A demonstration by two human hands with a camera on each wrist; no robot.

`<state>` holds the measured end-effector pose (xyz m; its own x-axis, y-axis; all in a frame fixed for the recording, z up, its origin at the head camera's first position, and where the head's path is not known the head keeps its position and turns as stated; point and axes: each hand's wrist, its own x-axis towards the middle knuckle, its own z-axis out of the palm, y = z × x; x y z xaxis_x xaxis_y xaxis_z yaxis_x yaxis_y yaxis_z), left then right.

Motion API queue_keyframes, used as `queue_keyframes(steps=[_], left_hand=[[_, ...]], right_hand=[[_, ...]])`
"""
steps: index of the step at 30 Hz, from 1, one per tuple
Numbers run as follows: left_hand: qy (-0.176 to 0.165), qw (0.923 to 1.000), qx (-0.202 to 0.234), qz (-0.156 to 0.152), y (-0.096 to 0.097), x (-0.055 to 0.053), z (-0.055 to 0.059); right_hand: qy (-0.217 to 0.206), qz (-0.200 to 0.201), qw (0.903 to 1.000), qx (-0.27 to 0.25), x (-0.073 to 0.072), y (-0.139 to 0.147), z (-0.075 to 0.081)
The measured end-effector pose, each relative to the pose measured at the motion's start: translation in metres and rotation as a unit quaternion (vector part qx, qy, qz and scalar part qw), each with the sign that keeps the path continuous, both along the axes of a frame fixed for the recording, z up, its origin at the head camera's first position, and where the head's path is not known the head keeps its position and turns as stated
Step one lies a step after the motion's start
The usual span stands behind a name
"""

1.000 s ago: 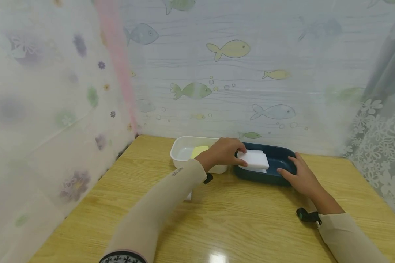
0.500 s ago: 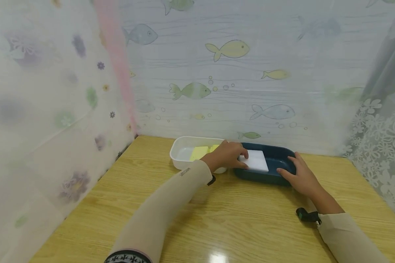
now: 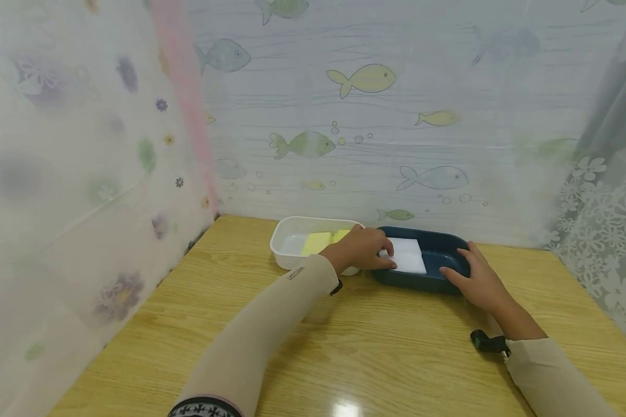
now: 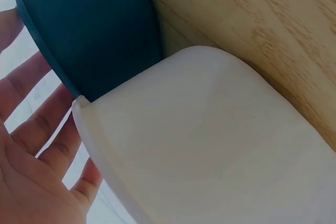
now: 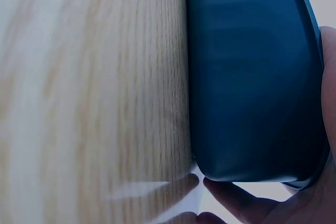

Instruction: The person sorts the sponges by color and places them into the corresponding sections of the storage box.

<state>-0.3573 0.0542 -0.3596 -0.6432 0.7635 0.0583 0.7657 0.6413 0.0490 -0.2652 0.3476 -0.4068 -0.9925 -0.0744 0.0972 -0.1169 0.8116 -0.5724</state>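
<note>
White sponge blocks (image 3: 408, 262) lie flat at the left end of a dark blue plastic tray (image 3: 414, 282). My left hand (image 3: 361, 247) reaches over that end, its thumb and fingers parted at the blocks' left edge. In the left wrist view, the left hand (image 4: 44, 166) has loosely extended fingers beside the rims of the blue tray (image 4: 89, 30) and a white bin (image 4: 184, 140); the sponges are hidden there. My right hand (image 3: 481, 284) grips the blue tray's right end, thumb over the front rim. The right wrist view shows the right hand (image 5: 304, 203) around the tray's corner (image 5: 252, 103).
The white bin (image 3: 287, 255) stands against the blue tray's left side, holding yellow sponges (image 3: 317, 242), partly behind the left wrist. A wood-grain table (image 3: 375, 341) extends in front. Patterned sheets (image 3: 292, 104) hang behind and at both sides.
The upper white sponge, raised in my left hand's grasp a second ago, now lies level in the blue tray. The left hand has shifted slightly right and loosened. The right hand stays put.
</note>
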Motion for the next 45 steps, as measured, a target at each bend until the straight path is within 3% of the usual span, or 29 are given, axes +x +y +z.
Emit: queue_keyframes(steps=[7, 15, 24, 37, 45], left_hand=[[0.018, 0.9993, -0.031, -0.004, 0.006, 0.003, 0.000], [0.044, 0.9972, -0.060, -0.002, 0.010, 0.004, -0.007], [0.044, 0.9955, -0.084, -0.001, 0.013, 0.003, -0.015], [0.044, 0.9975, -0.056, -0.008, 0.008, 0.000, -0.012], [0.029, 0.9990, -0.016, -0.030, -0.003, -0.004, -0.008]], right_hand=[[0.000, 0.003, 1.0000, 0.000, 0.001, 0.000, 0.001], [0.002, 0.002, 1.0000, 0.000, 0.000, 0.001, -0.001], [0.004, 0.001, 1.0000, 0.001, 0.000, 0.001, -0.001], [0.003, 0.000, 1.0000, -0.002, -0.002, -0.001, -0.001], [0.003, -0.004, 1.0000, 0.000, -0.005, -0.002, -0.001]])
